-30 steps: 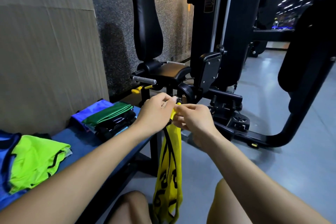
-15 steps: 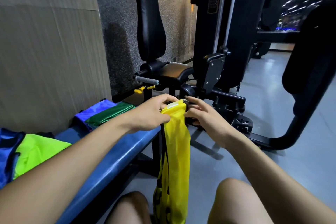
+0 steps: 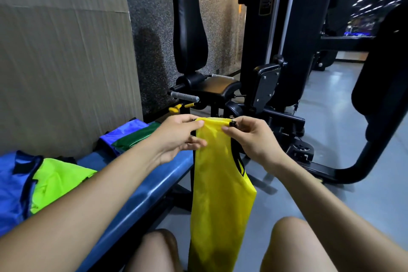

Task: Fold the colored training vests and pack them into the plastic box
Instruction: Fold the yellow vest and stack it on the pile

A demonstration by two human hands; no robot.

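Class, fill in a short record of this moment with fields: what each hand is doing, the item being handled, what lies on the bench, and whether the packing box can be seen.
left hand: left hand pinches the top left edge of the yellow vest
right hand: right hand pinches the top right edge
vest state: hangs down between the knees, off the bench
on the bench: blue bench carries a neon green vest, blue vest, and a folded green vest on a folded blue vest
plastic box: not in view
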